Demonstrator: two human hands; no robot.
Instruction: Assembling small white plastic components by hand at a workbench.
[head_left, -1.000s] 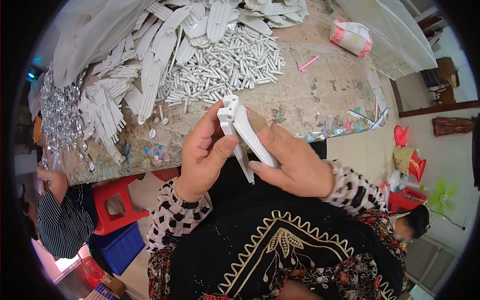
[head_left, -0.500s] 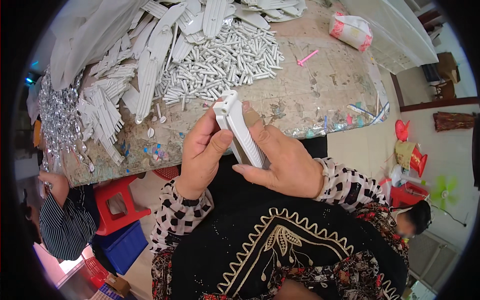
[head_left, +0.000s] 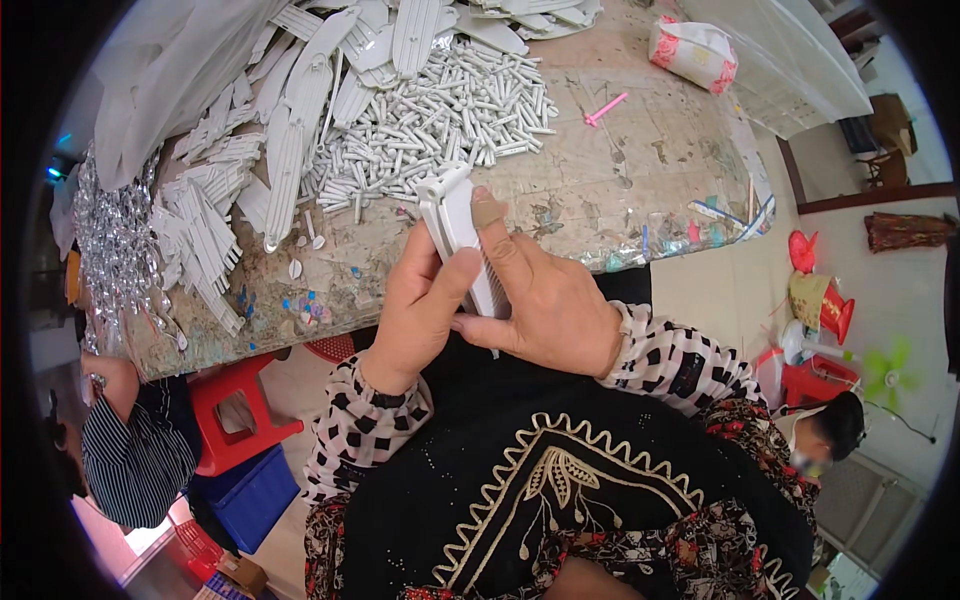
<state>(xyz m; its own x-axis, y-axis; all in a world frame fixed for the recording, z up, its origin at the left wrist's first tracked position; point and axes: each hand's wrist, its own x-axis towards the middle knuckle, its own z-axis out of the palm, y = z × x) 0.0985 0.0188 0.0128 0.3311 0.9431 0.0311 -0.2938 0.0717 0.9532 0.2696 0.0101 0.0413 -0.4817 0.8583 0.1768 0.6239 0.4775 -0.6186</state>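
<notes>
Both my hands hold a long white plastic piece (head_left: 459,218) upright just off the table's near edge. It has a squared, knobbed upper end and a ribbed side; its lower part is mostly hidden by my fingers. My left hand (head_left: 415,315) is closed round its left side, with the thumb lying across the front. My right hand (head_left: 560,312) grips the right side between thumb and fingers, and a tan wrap covers its forefinger tip. Behind the piece lies a heap of small white plastic pegs (head_left: 450,110) on the table.
Long flat white plastic parts (head_left: 300,140) are piled at the left of the table (head_left: 590,185). Silvery strips (head_left: 110,260) hang at the far left. A pink stick (head_left: 606,109) and a tissue pack (head_left: 692,55) lie to the right. A person in a striped sleeve (head_left: 135,455) sits left, by a red stool (head_left: 235,415).
My hands have shifted slightly left with the white piece, which has turned a little. My left thumb has moved further across its front. The view has also shifted slightly.
</notes>
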